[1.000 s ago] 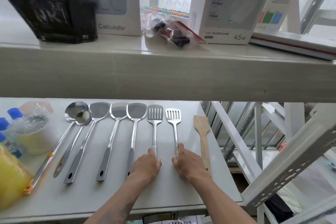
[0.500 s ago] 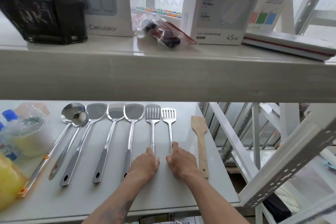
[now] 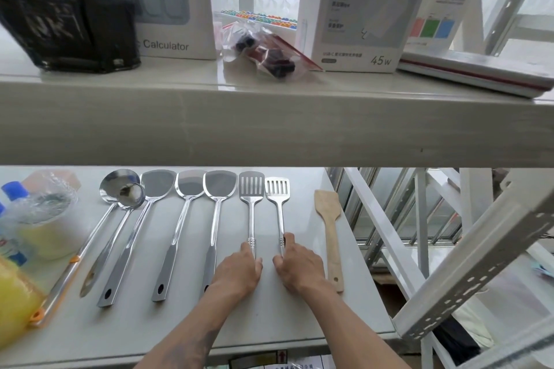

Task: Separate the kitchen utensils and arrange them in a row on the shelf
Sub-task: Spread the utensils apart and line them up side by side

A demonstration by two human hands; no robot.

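On the upper shelf, the left white box [image 3: 177, 6] read "Calculator"; the white box [image 3: 359, 9] to its right carried "UGREEN" at top and "45w" below.

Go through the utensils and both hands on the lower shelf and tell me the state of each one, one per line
Left hand: closed on the left slotted turner's handle.
Right hand: closed on the right slotted turner's handle.
Left slotted turner: flat, in row.
Right slotted turner: flat, in row.
Wooden spatula: flat, apart at right.
Three solid turners: flat, side by side.
Two ladles: bowls overlapping, not separated.
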